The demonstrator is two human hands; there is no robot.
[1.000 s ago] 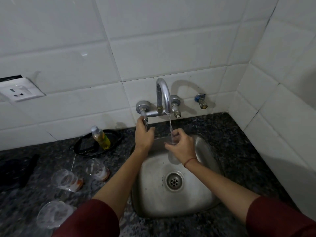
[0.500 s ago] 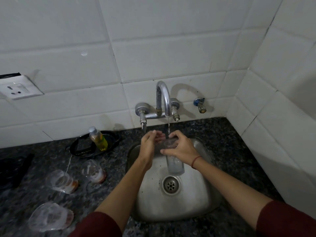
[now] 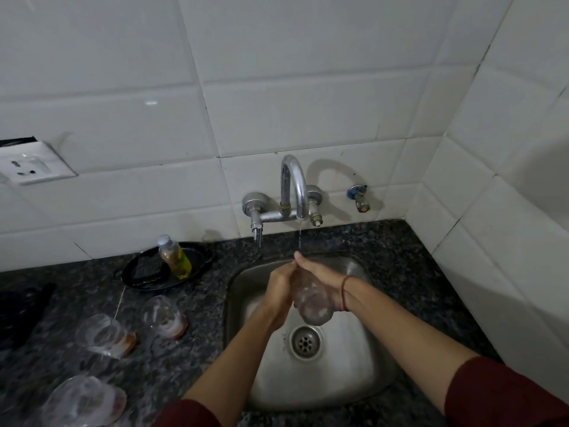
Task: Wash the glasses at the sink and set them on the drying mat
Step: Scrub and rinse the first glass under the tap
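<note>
1. Noted white tiled wall, with dark speckled counter below and steel sink set into it.
2. Saw thin stream falling from faucet onto fingertips.
3. Found clear glass over the basin, above drain, tilted, base toward camera.
4. Logged left hand wrapped round it from the left and right hand closed over it from the right, with fingertips touching at its upper end.
5. Counted three other glasses on counter left of sink, reddish at the bases.
6. Noted bottle leaning in black dish near wall.
</note>
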